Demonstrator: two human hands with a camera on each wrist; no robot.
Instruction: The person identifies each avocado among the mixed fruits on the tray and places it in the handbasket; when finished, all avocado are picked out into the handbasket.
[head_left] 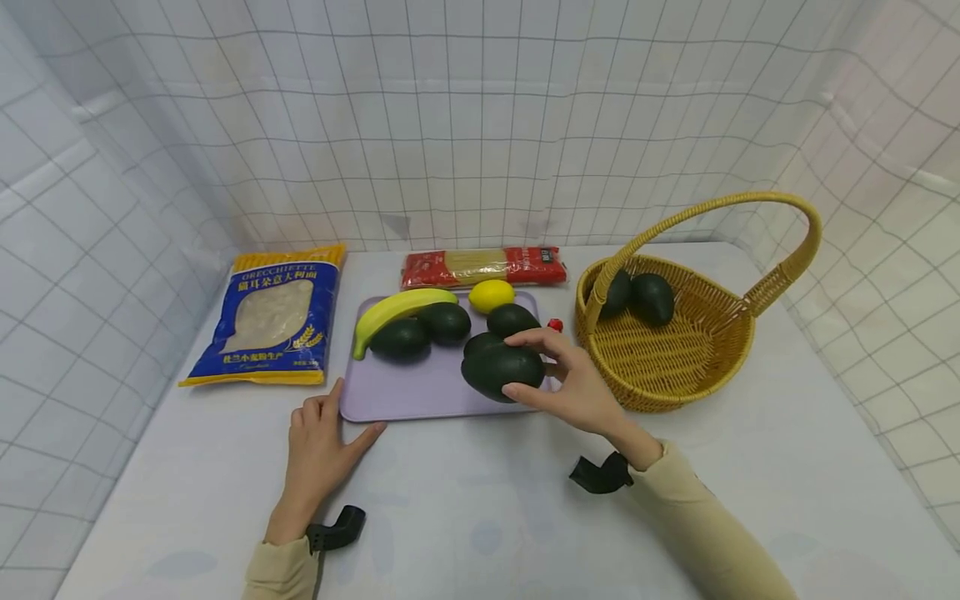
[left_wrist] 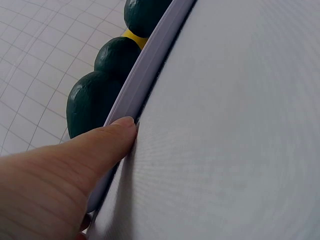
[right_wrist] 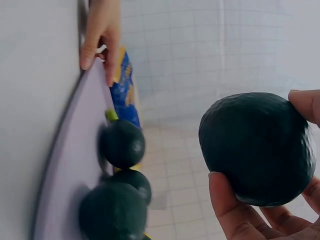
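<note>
My right hand (head_left: 566, 383) grips a dark green avocado (right_wrist: 257, 150) between thumb and fingers, raised above the right part of a lilac tray (head_left: 408, 392). Another avocado (head_left: 478, 342) shows partly behind the held one in the head view. At the tray's front left corner, my left hand (head_left: 318, 450) has its thumb along the front edge and its index finger along the left side. Also on the tray are a banana (head_left: 397, 308), a lemon (head_left: 491, 296), two avocados (head_left: 400, 339) beside the banana and one avocado (head_left: 512, 320) near the lemon.
To the right stands a wicker basket (head_left: 652, 375) with a tall handle and two avocados (head_left: 652, 300) inside. A blue and yellow orecchiette bag (head_left: 270, 317) lies left of the tray. Behind it is a red spaghetti pack (head_left: 483, 267). A small red item (head_left: 555, 325) sits between tray and basket.
</note>
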